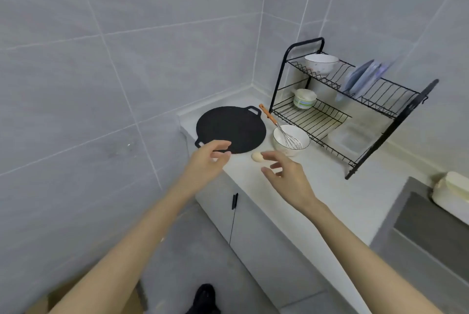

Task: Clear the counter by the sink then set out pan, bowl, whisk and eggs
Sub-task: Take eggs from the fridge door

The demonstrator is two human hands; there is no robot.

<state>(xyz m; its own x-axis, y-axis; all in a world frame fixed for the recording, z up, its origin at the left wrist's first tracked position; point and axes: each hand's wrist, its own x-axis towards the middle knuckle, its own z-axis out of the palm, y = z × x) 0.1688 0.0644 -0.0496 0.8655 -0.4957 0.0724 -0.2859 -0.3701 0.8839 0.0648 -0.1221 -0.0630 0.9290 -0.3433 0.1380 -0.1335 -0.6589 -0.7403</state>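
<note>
A flat black pan (pixel 232 128) with two loop handles lies at the far left end of the white counter (pixel 330 186). To its right stands a white bowl (pixel 280 137) holding a metal whisk (pixel 284 133) with an orange handle. A pale egg (pixel 256 156) rests on the counter in front of pan and bowl. My left hand (pixel 209 159) hovers over the pan's near edge, fingers apart and holding nothing. My right hand (pixel 286 174) is spread open just right of the egg, its fingertips close to it; contact is unclear.
A black two-tier dish rack (pixel 355 115) stands behind the bowl, holding a white bowl, plates, a small bowl and a clear container. The sink (pixel 431 232) lies at the right, a pale object on its far rim. Grey tiled walls close off the counter's left and back.
</note>
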